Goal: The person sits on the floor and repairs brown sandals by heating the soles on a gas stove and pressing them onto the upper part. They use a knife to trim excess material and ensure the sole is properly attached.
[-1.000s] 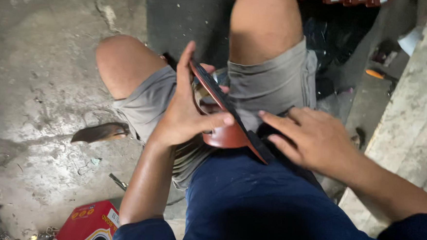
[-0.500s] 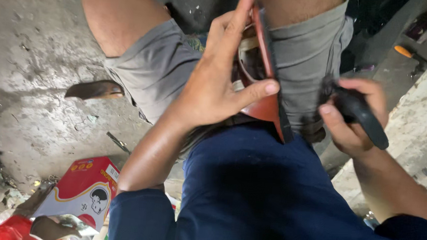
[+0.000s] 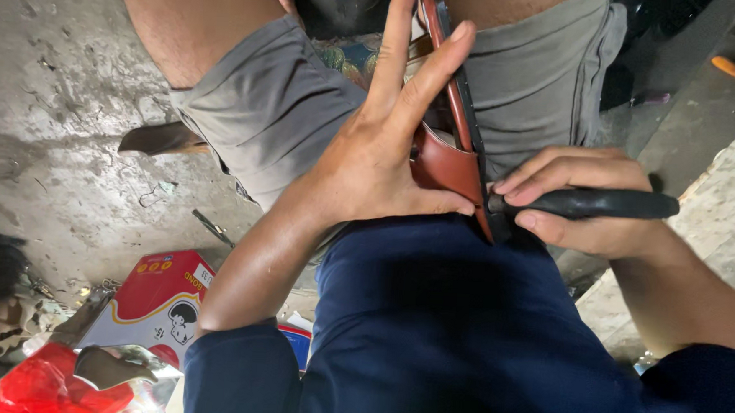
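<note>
Lower left: red-and-white box beside crumpled red plastic on the concrete floor. Left of centre: dark blade-shaped piece. Upper right: orange-handled tool.

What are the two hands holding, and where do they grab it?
The left hand clasps a brown sandal set on edge, fingers along its side and thumb at its lower end. The right hand grips a black-handled tool around its handle.
</note>
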